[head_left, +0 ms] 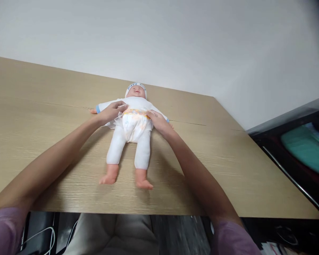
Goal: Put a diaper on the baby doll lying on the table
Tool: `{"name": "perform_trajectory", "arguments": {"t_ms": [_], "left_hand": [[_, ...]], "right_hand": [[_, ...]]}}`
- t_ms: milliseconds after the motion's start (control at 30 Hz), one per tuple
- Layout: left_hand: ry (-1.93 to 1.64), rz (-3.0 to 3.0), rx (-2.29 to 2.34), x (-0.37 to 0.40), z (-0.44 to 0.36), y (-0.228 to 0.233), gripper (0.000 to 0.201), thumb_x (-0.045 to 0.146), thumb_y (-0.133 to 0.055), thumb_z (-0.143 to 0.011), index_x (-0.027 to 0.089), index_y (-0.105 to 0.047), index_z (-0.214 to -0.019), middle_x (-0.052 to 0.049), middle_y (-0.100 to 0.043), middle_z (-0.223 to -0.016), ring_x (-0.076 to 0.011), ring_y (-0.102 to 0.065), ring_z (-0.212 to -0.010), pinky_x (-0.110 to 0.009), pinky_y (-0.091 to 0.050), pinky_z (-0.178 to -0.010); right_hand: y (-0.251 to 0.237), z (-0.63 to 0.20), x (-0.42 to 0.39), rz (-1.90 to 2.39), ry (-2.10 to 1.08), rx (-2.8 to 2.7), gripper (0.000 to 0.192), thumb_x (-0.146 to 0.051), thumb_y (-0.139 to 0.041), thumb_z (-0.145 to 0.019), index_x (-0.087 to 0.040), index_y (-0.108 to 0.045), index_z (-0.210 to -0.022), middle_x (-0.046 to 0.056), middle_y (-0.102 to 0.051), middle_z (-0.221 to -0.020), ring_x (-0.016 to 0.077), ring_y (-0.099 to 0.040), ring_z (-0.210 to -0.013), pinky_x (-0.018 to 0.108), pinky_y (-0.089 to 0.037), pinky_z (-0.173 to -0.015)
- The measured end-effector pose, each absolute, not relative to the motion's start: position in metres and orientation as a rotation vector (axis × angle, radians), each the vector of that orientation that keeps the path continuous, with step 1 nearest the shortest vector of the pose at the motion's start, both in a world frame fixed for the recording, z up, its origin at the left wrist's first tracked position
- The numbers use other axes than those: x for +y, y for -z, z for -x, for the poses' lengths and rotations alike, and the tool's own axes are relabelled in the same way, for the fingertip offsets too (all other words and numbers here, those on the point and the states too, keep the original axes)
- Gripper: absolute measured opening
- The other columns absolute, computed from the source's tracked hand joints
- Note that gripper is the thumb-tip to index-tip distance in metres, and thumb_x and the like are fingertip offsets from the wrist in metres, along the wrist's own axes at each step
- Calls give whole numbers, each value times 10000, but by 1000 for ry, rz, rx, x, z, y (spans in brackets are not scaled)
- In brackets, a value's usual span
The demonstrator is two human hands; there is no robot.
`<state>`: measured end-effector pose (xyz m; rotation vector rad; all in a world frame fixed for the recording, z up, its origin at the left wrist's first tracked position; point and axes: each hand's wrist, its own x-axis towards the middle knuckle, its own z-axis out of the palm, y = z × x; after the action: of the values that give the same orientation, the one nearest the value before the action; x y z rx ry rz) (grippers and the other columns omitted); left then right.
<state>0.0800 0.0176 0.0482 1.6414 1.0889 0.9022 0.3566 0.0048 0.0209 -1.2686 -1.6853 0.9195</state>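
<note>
A baby doll (142,150) in a white outfit with blue cuffs and a white lettered headband lies face up, feet toward me. Around its hips sits a white diaper (134,127) with a colourful yellow-orange waistband. My left hand (114,110) is at the left end of that waistband, its fingers closed on the diaper's edge. Some sheer white material hangs just below those fingers. On the other side, my right hand (158,119) grips the right end of the waistband between thumb and fingers. The fingertips' exact hold is partly hidden.
The doll rests on a wide wooden table (215,156) with a seam across it. A pale wall (159,42) rises behind. To the right stands a dark-framed object with a green surface (305,148). Below the front edge are cables (51,233) and dark furniture.
</note>
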Motion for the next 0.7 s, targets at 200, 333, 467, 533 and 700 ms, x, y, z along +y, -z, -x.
{"name": "perform_trajectory", "arguments": {"t_ms": [200,333,467,533,700], "left_hand": [[-874,-1674,1226,25,-65,-50,451,637,-802,-969,246,-702,-1168,-4,-705,-831,-169,-618,-706,-312,-469,-666],[-1125,-1808,1222,26,-57,-63,372,486,-796,-965,234,-687,-1216,-76,-798,-1121,-210,-736,-929,-335,-553,-782],[-1264,-2125,1150,4,-79,-88,276,450,-680,-1058,224,-713,-1213,-109,-799,-1339,-248,-738,-1161,-417,-569,-1039],[-1177,-2335,1075,-11,-101,-96,284,455,-634,-1086,225,-737,-1217,-105,-806,-1325,-279,-722,-1205,-469,-537,-1122],[-794,-2734,963,-30,-151,-85,395,511,-576,-1109,211,-792,-1248,-149,-783,-1392,-383,-638,-1360,-580,-454,-1199]], "right_hand": [[-1,-374,-20,1292,-438,-1663,397,-636,-619,-1075,-248,-688,-1122,67,-787,-1029,244,-711,-872,391,-604,-866],[21,-398,-44,1341,-189,-1754,297,-500,-612,-1093,-243,-715,-1201,86,-785,-1020,266,-707,-837,448,-608,-899],[32,-409,-53,1378,-87,-1804,350,-503,-654,-1069,-222,-753,-1254,120,-807,-1062,330,-736,-997,525,-588,-1028],[33,-405,-50,1398,-52,-1820,333,-479,-648,-1060,-223,-768,-1235,102,-799,-992,340,-729,-1018,539,-568,-1063],[34,-391,-40,1485,-175,-1875,168,-409,-672,-991,-254,-734,-1007,41,-726,-817,259,-640,-783,391,-547,-821]]}}
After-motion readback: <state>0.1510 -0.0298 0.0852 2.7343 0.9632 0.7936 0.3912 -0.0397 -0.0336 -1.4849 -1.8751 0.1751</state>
